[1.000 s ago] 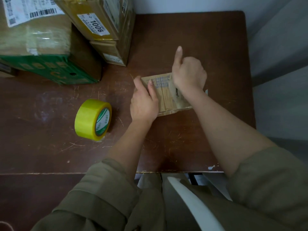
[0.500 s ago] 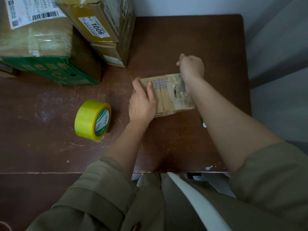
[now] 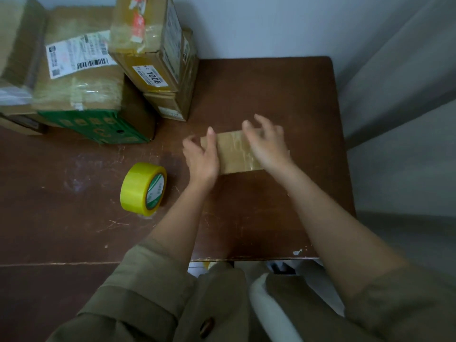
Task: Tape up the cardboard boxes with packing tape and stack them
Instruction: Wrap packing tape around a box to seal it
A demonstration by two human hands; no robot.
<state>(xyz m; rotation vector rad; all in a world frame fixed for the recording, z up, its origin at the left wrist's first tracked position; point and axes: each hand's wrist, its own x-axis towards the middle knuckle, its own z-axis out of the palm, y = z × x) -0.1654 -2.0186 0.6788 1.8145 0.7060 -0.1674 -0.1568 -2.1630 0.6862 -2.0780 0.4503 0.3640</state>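
A small flat cardboard box (image 3: 234, 151) with clear tape over its top lies on the brown table (image 3: 271, 95). My left hand (image 3: 201, 156) grips its left end, thumb on top and fingers down the side. Over the right end lies my right hand (image 3: 267, 144) with its fingers spread and slightly lifted; it is blurred. A roll of yellow packing tape (image 3: 143, 188) stands on edge to the left of the box, a short way from my left hand.
Taped boxes are piled at the back left: a large one with a green side (image 3: 81, 90), and a box labelled 1006 (image 3: 148, 45) on top of another box (image 3: 177, 102). A wall runs behind and to the right. The table's front edge (image 3: 246, 259) is near my body.
The box's top face was labelled and is now plain and taped. My right hand came from the far right corner onto the right end. My head tilted up.
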